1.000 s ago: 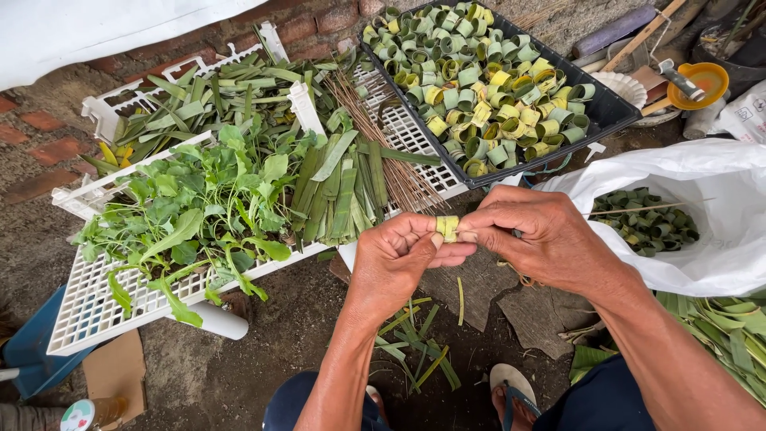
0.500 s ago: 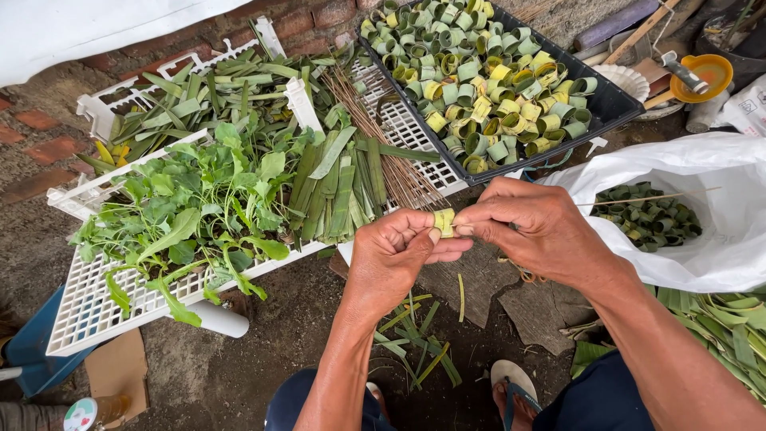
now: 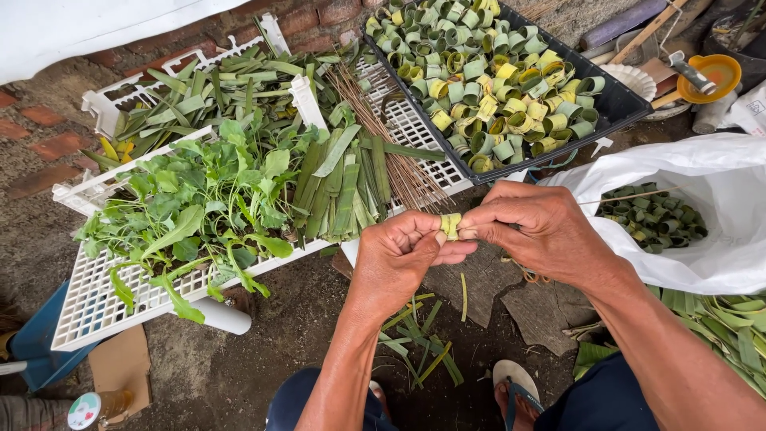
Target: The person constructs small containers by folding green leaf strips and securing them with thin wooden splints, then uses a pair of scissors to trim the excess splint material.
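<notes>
Both my hands meet over the ground and pinch one small yellow-green rolled leaf ring [image 3: 451,226]. My left hand [image 3: 399,259] grips it from below with thumb and fingers. My right hand [image 3: 536,230] closes on its right side from above. Just behind my hands a black tray [image 3: 618,102] holds several finished green and yellow leaf rings [image 3: 487,72]. To the right an open white plastic bag [image 3: 722,199] contains more dark green rings [image 3: 650,215]. A bundle of thin brown sticks [image 3: 391,136] lies on the white crate beside the tray.
A white slatted crate [image 3: 88,307] carries leafy green sprigs [image 3: 199,199] and flat leaf strips [image 3: 343,187]. Leaf scraps [image 3: 415,339] litter the dirt by my sandalled feet. Long green leaves [image 3: 730,319] lie at right. An orange bowl [image 3: 718,76] sits at the far right.
My hands have shifted slightly on the leaf ring, pressing it tighter between the fingertips. Nothing else moved.
</notes>
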